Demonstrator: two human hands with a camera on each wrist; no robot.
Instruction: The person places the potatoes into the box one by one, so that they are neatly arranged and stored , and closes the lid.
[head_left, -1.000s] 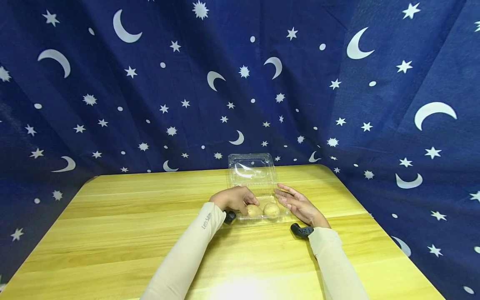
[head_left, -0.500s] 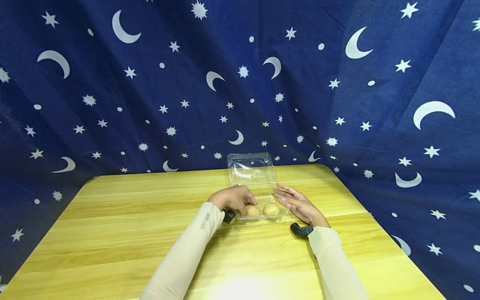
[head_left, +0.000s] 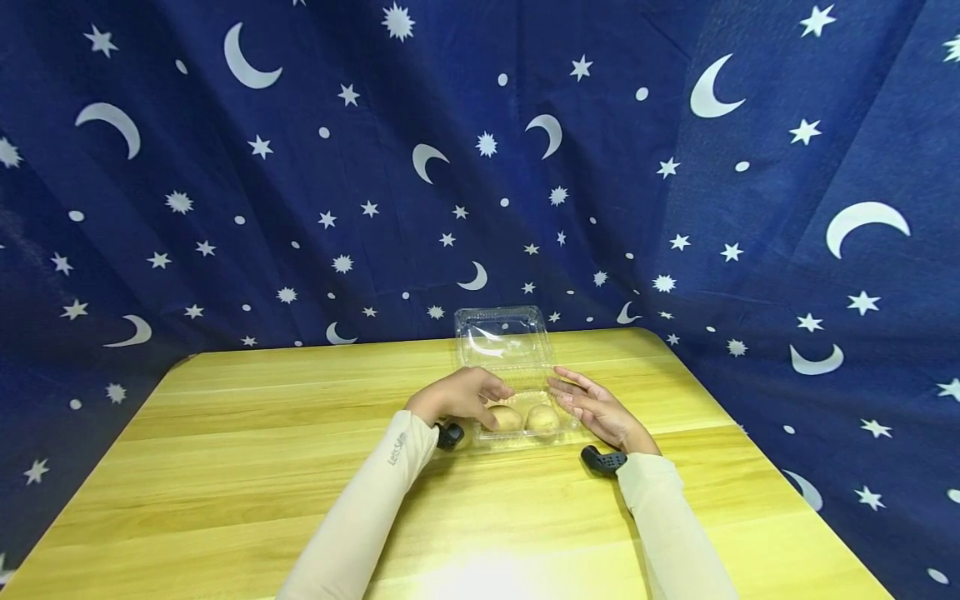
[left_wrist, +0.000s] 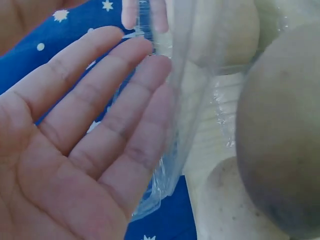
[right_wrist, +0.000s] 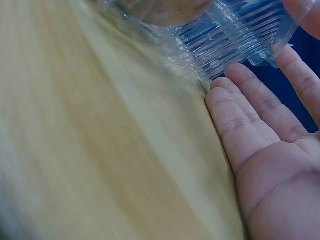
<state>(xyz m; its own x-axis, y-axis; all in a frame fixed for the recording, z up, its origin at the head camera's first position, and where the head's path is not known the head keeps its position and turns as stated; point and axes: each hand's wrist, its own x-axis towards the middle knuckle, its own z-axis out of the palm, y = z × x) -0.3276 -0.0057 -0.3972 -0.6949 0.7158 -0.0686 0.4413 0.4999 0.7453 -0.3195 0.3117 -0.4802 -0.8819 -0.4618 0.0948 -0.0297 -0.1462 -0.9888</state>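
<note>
A clear plastic clamshell container [head_left: 501,337] stands with its lid raised at the back of the table. Two yellowish potatoes lie side by side in its base, the left potato [head_left: 507,418] and the right potato [head_left: 543,418]. My left hand [head_left: 459,395] hovers at the left potato, its fingers loosely extended and thumb near the potato's left end. In the left wrist view, its palm [left_wrist: 75,150] faces the camera with nothing held, and a potato [left_wrist: 282,130] looms close at right. My right hand [head_left: 606,417] rests fingertips against the container's right side, fingers nearly straight.
The wooden table [head_left: 225,467] stretches out on both sides of the container and toward me. A dark blue curtain [head_left: 360,167] with white moons and stars hangs right behind the table and along its sides. A black wrist device [head_left: 602,461] sits at the right wrist.
My left hand has loosened and drawn slightly up and left from the left potato, leaving more of it visible. My right hand stays at the container's side.
</note>
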